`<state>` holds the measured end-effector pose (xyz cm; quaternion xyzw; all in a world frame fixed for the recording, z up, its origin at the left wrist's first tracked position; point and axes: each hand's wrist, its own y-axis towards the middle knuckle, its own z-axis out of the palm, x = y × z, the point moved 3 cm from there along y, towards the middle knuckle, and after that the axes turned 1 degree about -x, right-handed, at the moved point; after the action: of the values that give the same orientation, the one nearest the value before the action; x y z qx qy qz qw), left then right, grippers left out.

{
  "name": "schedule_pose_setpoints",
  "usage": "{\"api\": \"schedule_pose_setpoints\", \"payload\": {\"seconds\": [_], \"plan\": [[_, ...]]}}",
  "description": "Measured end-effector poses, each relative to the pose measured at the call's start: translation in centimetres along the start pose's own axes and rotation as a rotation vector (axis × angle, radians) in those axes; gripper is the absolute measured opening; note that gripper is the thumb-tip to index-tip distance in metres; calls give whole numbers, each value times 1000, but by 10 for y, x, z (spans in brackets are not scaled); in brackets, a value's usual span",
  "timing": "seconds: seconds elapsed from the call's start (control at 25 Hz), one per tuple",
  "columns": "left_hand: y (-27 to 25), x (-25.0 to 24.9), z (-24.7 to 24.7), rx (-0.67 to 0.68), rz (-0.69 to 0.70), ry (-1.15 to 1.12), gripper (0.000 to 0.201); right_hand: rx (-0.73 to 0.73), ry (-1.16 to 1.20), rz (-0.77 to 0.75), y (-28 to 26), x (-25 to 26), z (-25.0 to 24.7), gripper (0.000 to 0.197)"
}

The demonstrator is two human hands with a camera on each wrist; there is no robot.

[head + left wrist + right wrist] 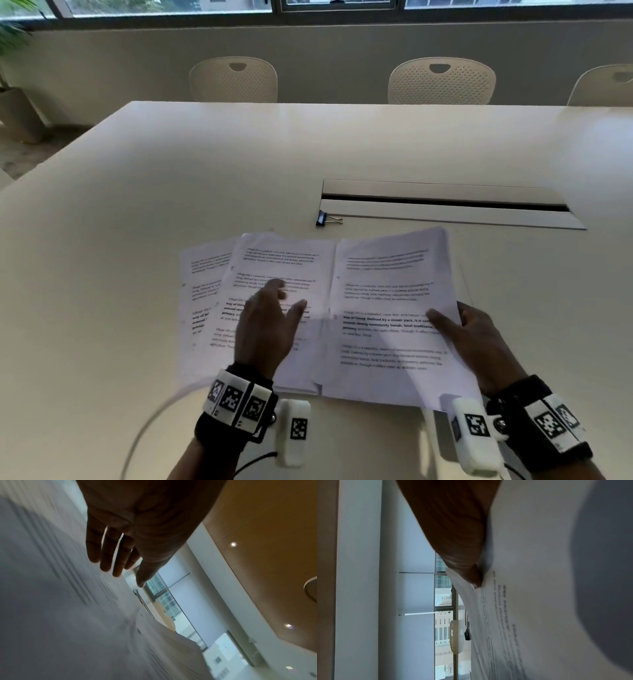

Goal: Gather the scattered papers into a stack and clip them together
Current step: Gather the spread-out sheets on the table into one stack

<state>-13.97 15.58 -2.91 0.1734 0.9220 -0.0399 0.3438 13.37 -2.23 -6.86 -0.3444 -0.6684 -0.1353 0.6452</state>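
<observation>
Head view shows a pale table [171,192] with printed papers [284,274] spread across its near part, three or so sheets overlapping like a loose fan. The right hand [479,339] has hold of the rightmost sheet [394,308] at its right edge, thumb lying on the printed face and fingers tucked under; that side is lifted off the table and curls upward. From the right wrist camera the thumb [471,574] presses flat on the bowed page. The left hand [270,325] hangs over the middle sheet with fingers straight and slightly spread, gripping nothing; from the left wrist camera the fingers [106,550] seem just above the paper, though whether the tips touch it I cannot tell.

A black binder clip [323,218] with silver handles lies on the table beyond the papers, apart from them, just at the corner of a long recessed cable slot [445,202] in the tabletop. What the slot holds cannot be seen.

The sheets carry repeated short paragraphs, some lines in bold; I can make out "Village life is a peaceful" and "community bonds, local traditions", the rest too blurred. Both wrists wear black bands [239,401] with white blocks printed with square black-and-white coded markers. Three perforated pale chairs [442,82] stand at the far side.
</observation>
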Motion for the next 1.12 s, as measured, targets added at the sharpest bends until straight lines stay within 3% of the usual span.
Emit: {"api": "schedule_pose_setpoints", "payload": {"seconds": [0.08,0.2,0.56,0.8,1.04,1.12], "plan": [[4,26,-17,-42,-89,267,75,2,63,11,-4,1,-2,14],[3,51,-36,25,-286,479,94,-16,28,10,-5,-1,-5,18],[9,63,-40,8,-334,511,107,18,-5,18,-12,4,-3,17],[11,66,-38,32,-343,364,94,24,16,29,-16,7,0,15],[11,80,-42,-39,-294,-84,44,40,41,43,-15,6,-2,15],[11,86,-52,-53,-290,-245,43,46,74,55,-15,8,-2,17]]}}
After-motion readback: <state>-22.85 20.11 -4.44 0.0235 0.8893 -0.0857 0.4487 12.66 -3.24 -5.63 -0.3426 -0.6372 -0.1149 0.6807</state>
